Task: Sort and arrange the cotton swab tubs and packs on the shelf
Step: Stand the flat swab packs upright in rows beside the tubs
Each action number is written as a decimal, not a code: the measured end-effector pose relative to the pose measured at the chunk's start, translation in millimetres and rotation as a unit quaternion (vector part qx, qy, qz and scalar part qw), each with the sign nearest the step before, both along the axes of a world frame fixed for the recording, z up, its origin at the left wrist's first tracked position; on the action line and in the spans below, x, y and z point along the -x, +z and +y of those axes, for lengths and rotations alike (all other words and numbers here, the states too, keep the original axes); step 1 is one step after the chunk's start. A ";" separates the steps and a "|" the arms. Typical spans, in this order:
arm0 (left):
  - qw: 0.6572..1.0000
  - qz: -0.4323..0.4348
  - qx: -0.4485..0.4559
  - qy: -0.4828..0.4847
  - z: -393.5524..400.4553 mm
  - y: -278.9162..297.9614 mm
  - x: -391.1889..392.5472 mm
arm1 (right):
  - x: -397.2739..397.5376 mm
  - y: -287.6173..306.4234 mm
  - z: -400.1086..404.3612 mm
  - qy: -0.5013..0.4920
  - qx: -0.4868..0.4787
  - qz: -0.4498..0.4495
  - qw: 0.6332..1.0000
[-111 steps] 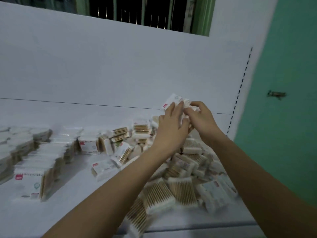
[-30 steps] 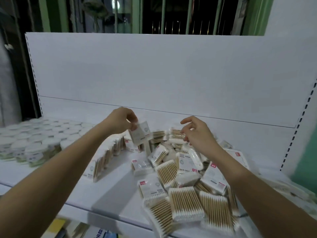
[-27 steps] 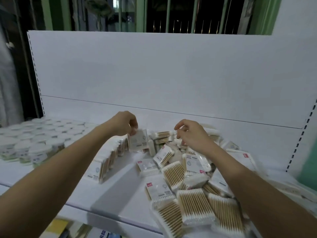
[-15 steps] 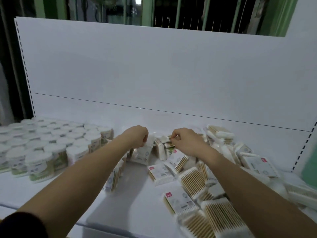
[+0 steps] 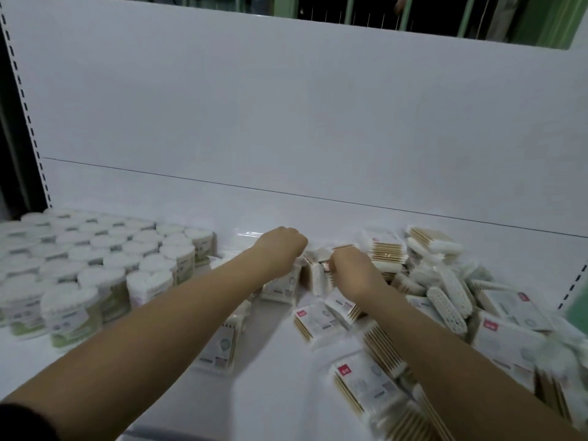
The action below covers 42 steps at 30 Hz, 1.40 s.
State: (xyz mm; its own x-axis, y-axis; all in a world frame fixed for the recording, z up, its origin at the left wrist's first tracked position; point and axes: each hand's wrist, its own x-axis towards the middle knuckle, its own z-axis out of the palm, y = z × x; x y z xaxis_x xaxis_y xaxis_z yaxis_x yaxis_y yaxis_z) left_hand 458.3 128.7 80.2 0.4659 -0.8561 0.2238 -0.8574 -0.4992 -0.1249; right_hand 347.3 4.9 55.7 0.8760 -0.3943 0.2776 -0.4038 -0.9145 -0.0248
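Left hand: my left hand (image 5: 281, 246) reached across the white shelf (image 5: 270, 361) toward its back panel, knuckles up and fingers curled under. The fingertips were hidden, so I could not tell whether that grip held anything; it sat right at the top edge of an upright pack (image 5: 280, 286) at the far end of the row.

Right hand: my right hand (image 5: 351, 270) lay just right of the left one, fingers bent down onto a small pack of wooden-stick swabs (image 5: 318, 275) that stood on edge. The grip looked clenched round it, though the fingertips were blurred.

Row of packs: a line of flat packs (image 5: 222, 345) stood on edge on the shelf, running from near the front edge back toward my left hand, partly hidden under my left forearm.

Tubs: round cotton swab tubs (image 5: 95, 265) with white tops and green labels stood packed together at the left end of the shelf, in several rows back to the panel.

Loose pile: cotton swab packs (image 5: 445, 297) lay heaped at the right end of the shelf, some flat with red-tagged labels up, some showing wooden sticks, some showing white tips.

Single pack: one labelled pack (image 5: 321, 323) lay flat on the shelf between the row and the pile, just below my right wrist.

Back panel: the white panel (image 5: 286, 106) rose behind everything, with slotted uprights at both sides.
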 end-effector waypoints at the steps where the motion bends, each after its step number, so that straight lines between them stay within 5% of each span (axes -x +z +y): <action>1: 1.000 0.012 0.014 -0.008 -2.8 1.9 4.1 | -1.0 0.0 -2.3 -0.003 -0.006 -0.005 1.000; 6: 0.987 0.106 0.119 0.009 -17.7 9.8 32.2 | 1.0 8.4 -4.9 0.001 -0.058 -0.039 0.998; 10: 0.938 0.185 0.291 0.028 -24.4 0.9 55.0 | 14.1 29.8 -12.1 -0.001 -0.103 -0.072 0.992; 13: 0.922 0.186 0.339 0.006 -31.6 -3.3 67.9 | 35.8 51.6 -21.2 -0.006 -0.124 -0.107 0.986; 17: 0.924 0.196 0.327 -0.041 -50.9 5.3 81.9 | 67.4 67.0 -40.2 -0.040 -0.151 -0.161 0.975; 26: 0.989 0.084 0.116 -0.028 -112.3 20.5 82.0 | 140.2 67.9 -72.2 -0.065 -0.184 -0.238 0.951; 34: 0.982 -0.116 0.151 -0.008 -104.7 16.8 98.0 | 167.2 49.3 -91.0 -0.023 -0.283 -0.245 0.927; 36: 0.965 -0.114 0.234 -0.030 -94.1 16.8 107.1 | 169.8 50.4 -89.8 -0.009 -0.354 -0.247 0.902; 39: 0.906 -0.139 0.393 -0.067 -75.5 10.5 125.5 | 170.9 56.1 -83.2 0.040 -0.531 -0.270 0.802; 42: 0.877 -0.177 0.435 -0.103 -61.3 -0.6 142.7 | 168.2 61.7 -67.7 0.072 -0.634 -0.269 0.721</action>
State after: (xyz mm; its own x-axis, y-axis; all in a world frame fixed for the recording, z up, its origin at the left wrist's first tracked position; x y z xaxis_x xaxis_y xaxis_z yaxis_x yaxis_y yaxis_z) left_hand 315.7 67.5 79.6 0.0900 -0.3467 0.9337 -0.9250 -0.3765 -0.0507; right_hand 179.2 -62.9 117.4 0.8333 -0.5456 0.0883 0.0733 -0.0494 -0.9961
